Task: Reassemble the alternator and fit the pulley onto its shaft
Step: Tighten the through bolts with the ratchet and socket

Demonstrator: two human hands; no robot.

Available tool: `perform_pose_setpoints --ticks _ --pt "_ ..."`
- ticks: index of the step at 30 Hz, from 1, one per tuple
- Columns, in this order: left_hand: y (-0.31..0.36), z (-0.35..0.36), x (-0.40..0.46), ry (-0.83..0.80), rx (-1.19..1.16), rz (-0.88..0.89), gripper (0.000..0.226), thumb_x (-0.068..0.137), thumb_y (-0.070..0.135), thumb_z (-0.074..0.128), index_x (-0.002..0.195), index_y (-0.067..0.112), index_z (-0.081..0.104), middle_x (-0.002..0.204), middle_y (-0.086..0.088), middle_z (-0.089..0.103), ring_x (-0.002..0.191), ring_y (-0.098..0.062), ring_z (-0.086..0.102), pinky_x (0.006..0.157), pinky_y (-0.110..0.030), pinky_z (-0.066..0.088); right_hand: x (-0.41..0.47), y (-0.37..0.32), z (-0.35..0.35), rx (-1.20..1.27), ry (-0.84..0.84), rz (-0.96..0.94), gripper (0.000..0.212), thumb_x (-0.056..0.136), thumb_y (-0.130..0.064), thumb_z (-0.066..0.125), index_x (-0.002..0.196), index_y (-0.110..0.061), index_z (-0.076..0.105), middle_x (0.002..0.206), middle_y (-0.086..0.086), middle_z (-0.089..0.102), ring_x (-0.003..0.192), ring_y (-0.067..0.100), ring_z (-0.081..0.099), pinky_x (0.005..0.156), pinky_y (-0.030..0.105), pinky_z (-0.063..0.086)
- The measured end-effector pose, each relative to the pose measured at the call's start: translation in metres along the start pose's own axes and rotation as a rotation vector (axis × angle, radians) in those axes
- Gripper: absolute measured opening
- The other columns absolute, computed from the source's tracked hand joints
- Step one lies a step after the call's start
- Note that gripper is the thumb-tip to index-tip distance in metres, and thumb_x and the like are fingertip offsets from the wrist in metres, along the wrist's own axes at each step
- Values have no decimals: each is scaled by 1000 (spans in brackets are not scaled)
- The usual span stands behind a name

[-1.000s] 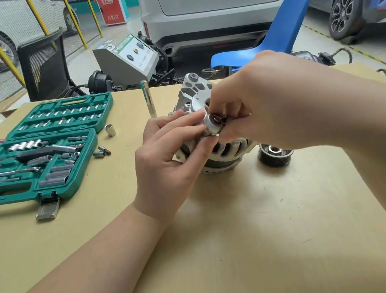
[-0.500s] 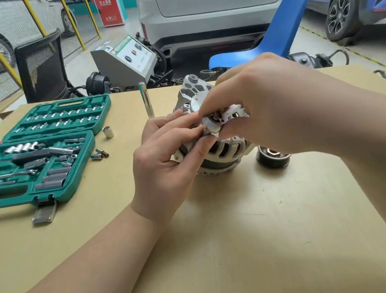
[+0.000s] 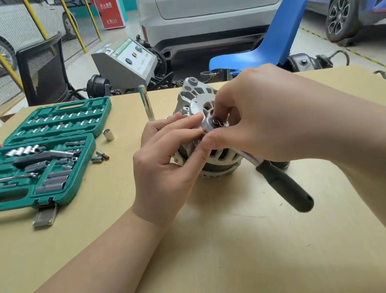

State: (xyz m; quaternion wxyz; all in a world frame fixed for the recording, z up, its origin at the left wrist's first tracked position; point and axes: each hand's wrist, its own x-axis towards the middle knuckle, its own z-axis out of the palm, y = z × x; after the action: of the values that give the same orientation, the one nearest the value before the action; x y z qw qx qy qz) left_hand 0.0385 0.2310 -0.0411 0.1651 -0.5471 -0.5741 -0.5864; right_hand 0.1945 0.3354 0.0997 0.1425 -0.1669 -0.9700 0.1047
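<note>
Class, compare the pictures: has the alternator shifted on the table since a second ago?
No. The alternator keeps its place relative to the upright steel bar behind it; only the camera shifts slightly.

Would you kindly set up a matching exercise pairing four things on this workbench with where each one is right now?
Things:
1. silver ratchet with the black handle
2. loose short silver socket
3. tall chrome extension bar
4. open green plastic socket case

Places:
A. standing upright on the table behind the silver alternator
B. lying at the left side of the table
C. head on the alternator under both hands, handle sticking out toward the camera
D. standing alone on the table just right of the case's lid

Pairs: 1-C, 2-D, 3-A, 4-B
</note>
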Motion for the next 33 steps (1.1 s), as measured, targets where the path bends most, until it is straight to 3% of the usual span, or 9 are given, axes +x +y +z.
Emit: perform_pose_setpoints --ticks 3,6,10,14,20,24,26,29,33 --pt "-2 0 1 -12 12 11 12 93 9 85 102 2 82 123 -8 78 118 -37 68 108 -51 50 -1 4 -4 -43 3 -65 27 87 -58 72 90 -32 68 79 -6 69 76 18 63 68 40 57" --pt "0 -1 1 -6 -2 22 15 96 15 82 103 2 82 123 -7 78 118 -32 68 109 -48 49 1 7 -5 -126 27 -175 16 91 -45 73 106 -39 72 90 -6 71 89 22 62 74 44 58" --pt "1 1 0 1 4 -6 19 95 18 82 100 0 80 122 -7 78 120 -34 66 109 -51 50 5 11 -3 -193 25 -258 21 91 -29 78 110 -38 75 98 -7 71 95 23 61 76 44 57" --pt "2 1 0 10 -15 -28 17 93 16 86 104 4 81 122 -4 79 120 -34 66 109 -49 51 3 12 -5 -68 23 -161 22 84 -50 78 105 -42 77 84 -7 73 86 19 63 73 42 57" --pt "2 -1 0 5 19 -11 17 95 20 81 103 5 82 122 -7 78 122 -35 67 110 -45 49 1 0 6 157 27 34 47 69 -70 62 74 -24 69 61 -2 68 60 10 64 59 33 57" --pt "-1 0 0 -15 36 23 14 92 10 85 99 -2 81 122 -10 78 118 -39 68 109 -51 49 0 4 2 61 22 -30 35 77 -63 74 85 -29 69 72 -7 68 68 10 62 62 35 54" --pt "-1 -1 1 -20 37 36 13 91 8 85 100 -1 81 122 -10 77 118 -39 68 109 -51 50 0 6 -3 -5 -4 -93 31 79 -64 68 93 -36 66 77 -10 67 74 8 59 65 36 52" --pt "-1 -3 2 -21 36 52 17 93 14 83 102 -1 82 122 -10 77 118 -37 68 109 -48 49 2 5 -6 -75 -32 -193 20 85 -52 68 101 -40 69 88 -9 68 89 20 61 74 44 55" --pt "-3 -1 0 -16 47 49 15 92 7 85 104 -2 82 124 -9 77 120 -36 68 108 -53 50 0 2 -7 -47 -10 -135 26 80 -63 64 89 -38 63 80 -9 68 82 17 59 71 41 56"
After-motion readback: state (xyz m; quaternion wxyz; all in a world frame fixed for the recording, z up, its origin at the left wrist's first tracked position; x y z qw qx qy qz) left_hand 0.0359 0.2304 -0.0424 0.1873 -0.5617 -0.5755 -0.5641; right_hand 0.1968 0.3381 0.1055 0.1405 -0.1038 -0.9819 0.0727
